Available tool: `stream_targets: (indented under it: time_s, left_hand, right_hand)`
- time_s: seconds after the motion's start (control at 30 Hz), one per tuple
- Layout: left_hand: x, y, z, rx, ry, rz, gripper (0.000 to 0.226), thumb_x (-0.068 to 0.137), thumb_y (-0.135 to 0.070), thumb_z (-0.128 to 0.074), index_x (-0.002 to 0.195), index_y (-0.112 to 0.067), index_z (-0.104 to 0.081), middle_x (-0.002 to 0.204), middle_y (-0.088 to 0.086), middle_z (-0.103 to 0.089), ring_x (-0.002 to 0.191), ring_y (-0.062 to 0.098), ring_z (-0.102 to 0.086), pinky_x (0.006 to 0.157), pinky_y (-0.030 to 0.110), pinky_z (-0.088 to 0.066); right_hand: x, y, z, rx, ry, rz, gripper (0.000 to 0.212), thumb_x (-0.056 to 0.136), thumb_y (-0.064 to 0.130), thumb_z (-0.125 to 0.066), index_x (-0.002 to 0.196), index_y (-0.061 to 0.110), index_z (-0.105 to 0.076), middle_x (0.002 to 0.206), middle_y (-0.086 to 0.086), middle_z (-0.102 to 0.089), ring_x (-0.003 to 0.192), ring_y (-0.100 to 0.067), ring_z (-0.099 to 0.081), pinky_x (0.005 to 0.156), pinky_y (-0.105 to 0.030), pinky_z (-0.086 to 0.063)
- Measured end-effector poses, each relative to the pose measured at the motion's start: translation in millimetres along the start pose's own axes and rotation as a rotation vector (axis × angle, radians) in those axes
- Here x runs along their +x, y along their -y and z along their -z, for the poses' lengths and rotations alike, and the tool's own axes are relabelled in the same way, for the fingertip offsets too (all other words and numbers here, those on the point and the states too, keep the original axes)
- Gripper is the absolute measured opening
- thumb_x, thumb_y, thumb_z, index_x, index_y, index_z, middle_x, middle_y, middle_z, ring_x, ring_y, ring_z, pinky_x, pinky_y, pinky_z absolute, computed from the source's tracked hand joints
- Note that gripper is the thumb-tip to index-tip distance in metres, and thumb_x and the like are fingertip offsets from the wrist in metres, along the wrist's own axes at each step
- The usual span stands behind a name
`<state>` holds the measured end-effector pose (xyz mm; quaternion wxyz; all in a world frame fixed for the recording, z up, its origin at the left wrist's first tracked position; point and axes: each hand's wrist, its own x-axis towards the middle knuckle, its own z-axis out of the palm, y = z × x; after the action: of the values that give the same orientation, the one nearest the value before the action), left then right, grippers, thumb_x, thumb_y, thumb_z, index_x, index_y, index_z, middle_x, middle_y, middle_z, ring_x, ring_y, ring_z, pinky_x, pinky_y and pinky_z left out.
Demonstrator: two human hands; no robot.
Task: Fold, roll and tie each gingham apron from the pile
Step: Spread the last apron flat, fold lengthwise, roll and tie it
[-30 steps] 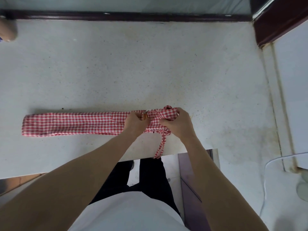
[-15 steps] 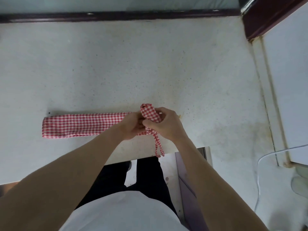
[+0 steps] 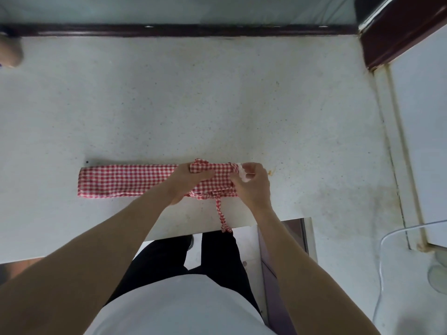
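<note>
A red-and-white gingham apron [image 3: 125,181], folded into a long narrow band, lies across the white counter [image 3: 193,105] near its front edge. Its right end is turned over into a short roll. My left hand [image 3: 187,181] grips the left side of that roll, thumb underneath and fingers on top. My right hand [image 3: 251,184] pinches the roll's right end. One gingham tie strap [image 3: 221,215] trails from under the roll to the counter's front edge and hangs over it.
A dark wooden ledge [image 3: 193,30] runs along the back of the counter. At the right stands a white appliance [image 3: 420,141] with a white cable [image 3: 387,238] looping beside it. A tan object [image 3: 9,53] sits at the far left edge.
The rolled right end has been turned over further to the left, so the flat part of the band is shorter. Both hands stayed on the roll.
</note>
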<state>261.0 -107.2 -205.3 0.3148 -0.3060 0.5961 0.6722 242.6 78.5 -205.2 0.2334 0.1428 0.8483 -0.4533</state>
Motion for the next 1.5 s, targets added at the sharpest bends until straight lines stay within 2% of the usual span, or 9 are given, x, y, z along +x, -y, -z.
stream_targets:
  time_s: [0.27,0.4,0.53,0.77,0.9,1.0,1.13,1.33,1.5]
  left_hand:
    - [9.9,2.3,-29.3,-0.295,0.192,0.057,0.044,0.081,-0.025,-0.070,0.120,-0.006,-0.063,0.114,0.008,-0.071,0.104,0.025,-0.069,0.087,0.038,-0.057]
    - [26.4,15.8,-36.7,-0.077,-0.006,0.009,0.041,0.087,-0.030,-0.070,0.120,-0.005,-0.064,0.111,0.009,-0.072,0.104,0.027,-0.069,0.094,0.046,-0.055]
    - [32.4,15.9,-42.2,0.358,-0.226,-0.165,0.031,0.095,-0.036,-0.061,0.106,-0.007,-0.065,0.092,0.001,-0.069,0.086,0.021,-0.068,0.069,0.024,-0.055]
    - [22.0,19.0,-25.8,0.851,-0.597,-0.255,0.042,0.088,-0.055,-0.063,0.095,-0.013,-0.061,0.086,0.003,-0.065,0.075,0.020,-0.060,0.064,0.033,-0.052]
    - [18.1,15.6,-10.4,0.793,-0.614,-0.177,0.053,0.078,-0.058,-0.072,0.103,-0.014,-0.055,0.090,0.001,-0.062,0.080,0.020,-0.061,0.069,0.037,-0.055]
    - [10.3,14.6,-8.7,0.720,-0.659,-0.287,0.047,0.078,-0.040,-0.079,0.104,-0.014,-0.049,0.094,0.001,-0.056,0.079,0.020,-0.056,0.071,0.037,-0.053]
    - [4.3,23.0,-15.7,0.917,-0.417,-0.763,0.014,0.089,-0.009,-0.068,0.095,-0.008,-0.056,0.091,0.001,-0.053,0.078,0.015,-0.051,0.074,0.038,-0.055]
    - [11.7,44.6,-2.5,0.584,-0.375,-0.449,0.033,0.087,-0.018,-0.074,0.112,-0.009,-0.055,0.099,0.001,-0.052,0.082,0.013,-0.050,0.073,0.016,-0.043]
    - [16.4,40.8,5.8,0.509,-0.275,-0.357,0.028,0.084,-0.016,-0.076,0.103,-0.015,-0.055,0.087,-0.002,-0.055,0.076,0.008,-0.051,0.067,0.007,-0.042]
  right_hand:
    - [18.1,-14.3,10.2,0.346,0.145,-0.282,0.045,0.098,0.036,-0.059,0.137,0.013,-0.054,0.120,0.001,-0.066,0.108,-0.017,-0.064,0.096,-0.037,-0.055]
    - [24.5,-21.0,13.4,0.286,0.156,-0.262,0.053,0.091,0.038,-0.071,0.134,0.013,-0.054,0.121,-0.001,-0.066,0.107,-0.017,-0.066,0.094,-0.037,-0.057]
    - [25.1,-25.6,7.8,0.202,0.120,-0.196,0.055,0.087,0.040,-0.075,0.130,0.014,-0.055,0.116,0.001,-0.067,0.103,-0.014,-0.067,0.086,-0.030,-0.059]
    - [29.8,-24.8,-10.2,-0.030,0.012,-0.110,0.064,0.071,0.045,-0.087,0.118,0.015,-0.056,0.099,0.010,-0.059,0.085,-0.003,-0.059,0.069,-0.015,-0.048]
    - [34.5,-26.2,-20.1,-0.119,-0.042,-0.112,0.075,0.062,0.058,-0.088,0.116,0.018,-0.055,0.110,0.001,-0.062,0.097,-0.018,-0.062,0.086,-0.038,-0.057]
    - [37.8,-22.8,-18.9,-0.175,-0.045,-0.118,0.067,0.063,0.056,-0.088,0.107,0.022,-0.050,0.107,0.003,-0.058,0.093,-0.014,-0.054,0.079,-0.031,-0.048]
    - [37.5,-19.9,-20.5,-0.192,-0.063,-0.120,0.070,0.065,0.053,-0.088,0.113,0.016,-0.052,0.109,0.000,-0.058,0.092,-0.016,-0.053,0.079,-0.030,-0.044]
    - [32.8,-11.4,-24.5,-0.109,-0.036,-0.210,0.077,0.057,0.055,-0.091,0.115,0.010,-0.066,0.103,0.002,-0.070,0.093,-0.018,-0.068,0.081,-0.034,-0.060]
    - [19.8,1.5,-10.8,0.146,0.150,-0.241,0.032,0.064,0.019,-0.093,0.089,0.011,-0.075,0.079,-0.002,-0.077,0.078,-0.023,-0.075,0.077,-0.046,-0.062]
